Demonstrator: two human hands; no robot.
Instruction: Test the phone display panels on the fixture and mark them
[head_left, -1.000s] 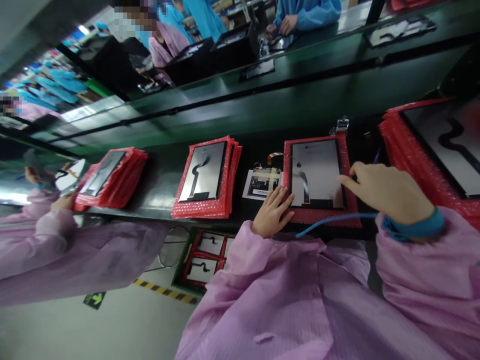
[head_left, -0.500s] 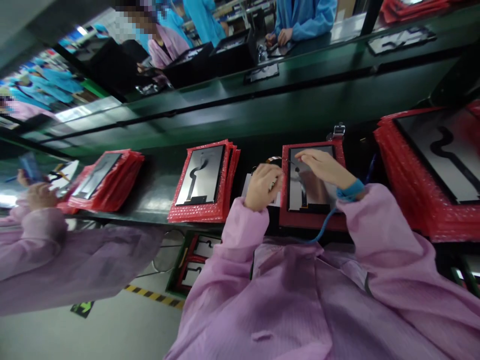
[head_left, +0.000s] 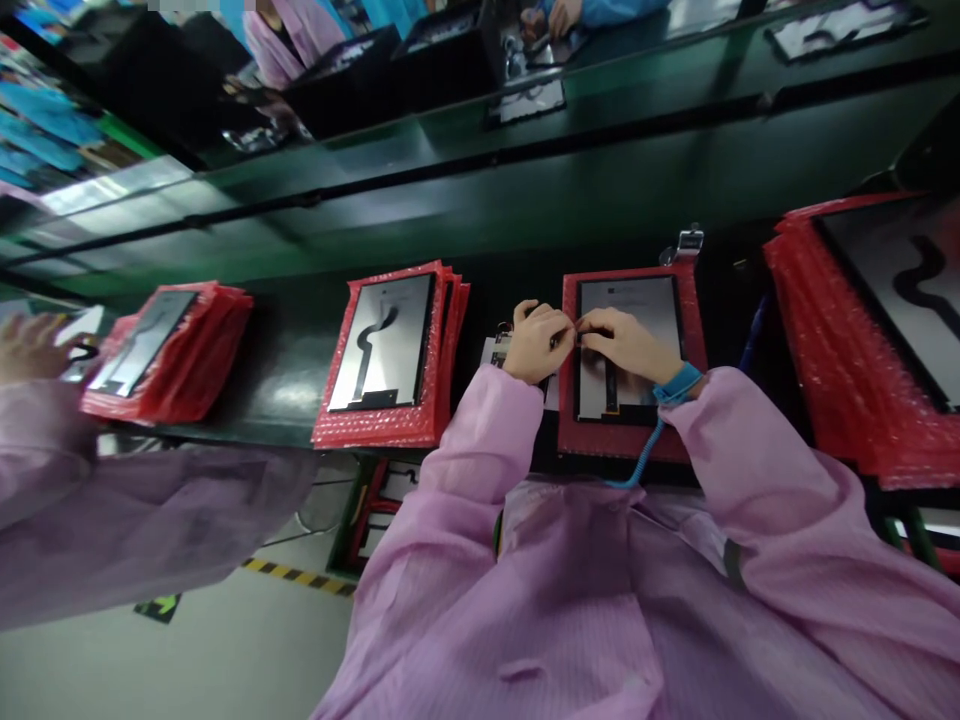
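Observation:
A grey display panel (head_left: 643, 312) with a dark flex cable lies on a red bubble-wrap sheet (head_left: 692, 340) in front of me. My left hand (head_left: 537, 342) sits at the panel's left edge, fingers pinched together. My right hand (head_left: 626, 345) rests on the panel with its fingertips meeting those of the left hand in a pinch. What they pinch is too small to make out. A blue wrist strap (head_left: 677, 383) with a coiled cord is on my right wrist. A small board (head_left: 496, 351) lies partly hidden under my left hand.
A stack of red sheets topped by a panel (head_left: 384, 345) lies to the left, another stack (head_left: 161, 345) farther left by a co-worker's hand (head_left: 30, 345). A large stack (head_left: 877, 330) is at the right. A green conveyor (head_left: 465, 200) runs behind; a metal clip (head_left: 686, 243) stands behind the panel.
My two hands have come together at the panel's upper left edge; the right hand slid left across the panel. The camera tipped down a little.

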